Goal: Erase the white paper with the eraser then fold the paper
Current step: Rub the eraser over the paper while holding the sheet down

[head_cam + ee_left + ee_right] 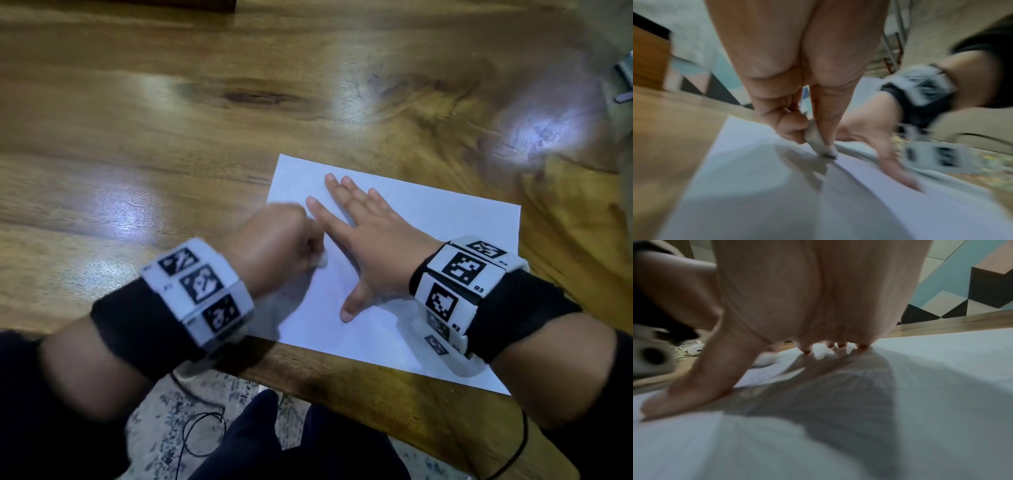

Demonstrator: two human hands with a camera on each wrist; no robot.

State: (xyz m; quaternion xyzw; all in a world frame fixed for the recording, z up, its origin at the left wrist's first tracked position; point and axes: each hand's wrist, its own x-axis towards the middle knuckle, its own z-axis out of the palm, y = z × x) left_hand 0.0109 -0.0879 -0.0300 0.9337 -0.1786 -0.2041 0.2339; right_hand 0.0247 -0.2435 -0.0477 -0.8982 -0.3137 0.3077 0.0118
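A white sheet of paper (428,219) lies flat on the wooden table (171,120) near its front edge. My left hand (281,246) pinches a small white eraser (322,261) between thumb and fingers and presses its tip on the paper's left part; the left wrist view shows the eraser (818,141) touching the paper (756,186). My right hand (363,236) lies flat on the sheet with fingers spread, just right of the eraser. In the right wrist view the right hand (797,305) presses the paper (920,386), thumb splayed left.
The table's front edge (342,380) runs just below the paper, whose near corner overhangs it. Patterned floor and my dark trouser legs (274,445) show beneath. A white object (694,350) lies on the floor beyond the table. Bare wood stretches left and behind the sheet.
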